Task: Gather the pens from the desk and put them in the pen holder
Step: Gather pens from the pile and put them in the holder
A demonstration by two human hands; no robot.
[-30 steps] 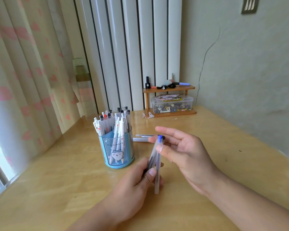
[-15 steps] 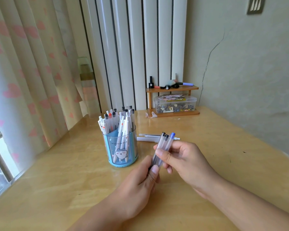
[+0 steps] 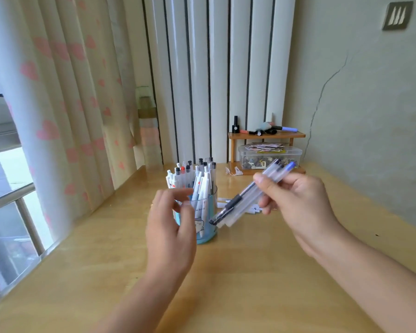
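My right hand (image 3: 296, 205) grips a bundle of clear pens (image 3: 240, 203) with black and blue caps, held slanted above the desk, tips pointing down-left toward the holder. The blue pen holder (image 3: 208, 228) stands on the wooden desk (image 3: 250, 272), packed with several white and clear pens (image 3: 197, 179). My left hand (image 3: 171, 224) hovers in front of the holder with fingers loosely spread, holding nothing and hiding the holder's left side. A few white pens (image 3: 252, 209) lie on the desk behind the bundle, mostly hidden by it.
A small wooden shelf (image 3: 267, 135) at the back holds a bottle and markers, with a clear plastic box (image 3: 269, 155) under it. A heart-patterned curtain (image 3: 58, 116) and a window are on the left. The wall runs along the right.
My left hand let go of the pen bundle and moved left in front of the holder. My right hand lifted the bundle and tilted it toward the holder.
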